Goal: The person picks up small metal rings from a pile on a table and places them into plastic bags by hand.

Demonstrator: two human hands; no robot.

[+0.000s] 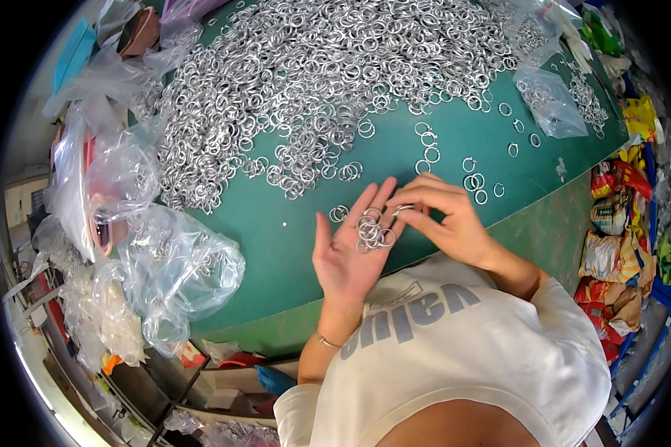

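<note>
My left hand is palm up with its fingers stretched out, and it holds a small bunch of silver metal rings lying across the fingers. Close beside it, my right hand pinches a single metal ring between thumb and fingertips, just over the left fingers. Part of that ring is hidden by the fingertips. A loose pair of rings lies on the green table just left of my left fingertips. Beyond both hands spreads a large heap of the same rings.
Separate rings lie scattered right of the heap. A small clear bag with rings in it lies at the far right. Crumpled clear plastic bags cover the table's left side. Colourful packages stand beyond the right edge.
</note>
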